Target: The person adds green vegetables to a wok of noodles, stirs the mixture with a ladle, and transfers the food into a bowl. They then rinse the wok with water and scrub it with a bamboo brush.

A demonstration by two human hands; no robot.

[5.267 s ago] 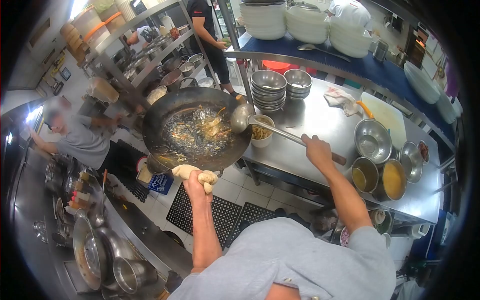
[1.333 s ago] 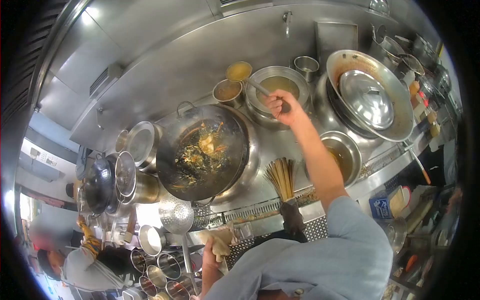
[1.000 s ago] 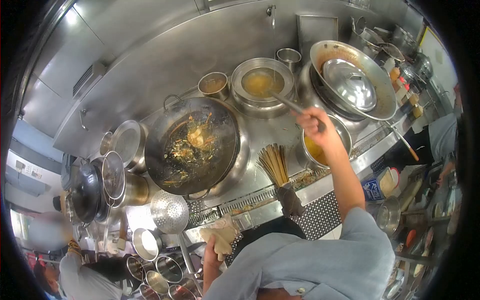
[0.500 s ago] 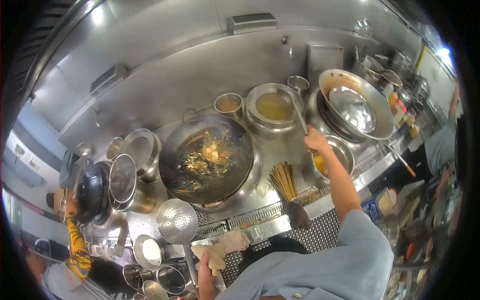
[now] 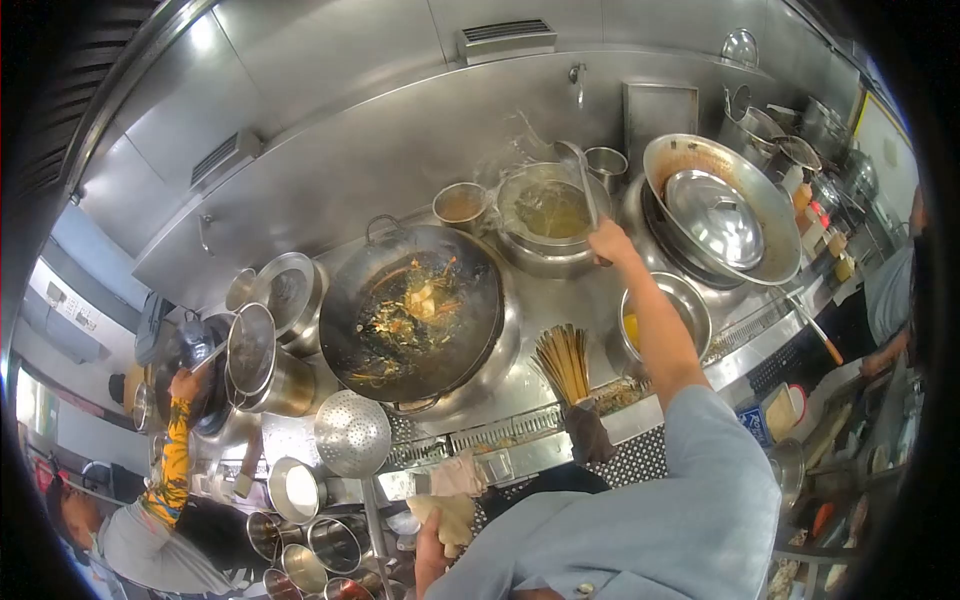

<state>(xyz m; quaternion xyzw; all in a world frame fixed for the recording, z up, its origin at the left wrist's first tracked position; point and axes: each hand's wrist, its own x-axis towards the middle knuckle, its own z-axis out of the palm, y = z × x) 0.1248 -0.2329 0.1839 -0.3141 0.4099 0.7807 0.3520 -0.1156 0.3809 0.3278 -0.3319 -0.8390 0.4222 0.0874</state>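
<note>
My right hand [image 5: 611, 243] is closed around the handle of a metal ladle [image 5: 586, 182]. The ladle's bowl is at the back right rim of a steel pot [image 5: 545, 262] that holds yellowish liquid [image 5: 553, 212]. Clear liquid splashes [image 5: 518, 140] in the air above and behind that pot. Down at the front, my left hand [image 5: 430, 555] grips a folded beige cloth [image 5: 452, 515]. Left of the pot sits a large dark wok [image 5: 345, 290] with cooked food and bits [image 5: 420, 300] in it, and neither hand touches it.
A bamboo wok brush [image 5: 562, 362] stands at the counter edge. A perforated skimmer [image 5: 352, 435] lies at the wok's front left. To the right is a wide basin [image 5: 780, 235] with a lid [image 5: 712, 220] in it. A co-worker's patterned sleeve [image 5: 172, 460] reaches another wok [image 5: 185, 350].
The ladle's bowl has risen out of the liquid toward the rim, and liquid now splashes up. My right hand shifted slightly left and up. The co-worker's hand moved right and now holds a utensil.
</note>
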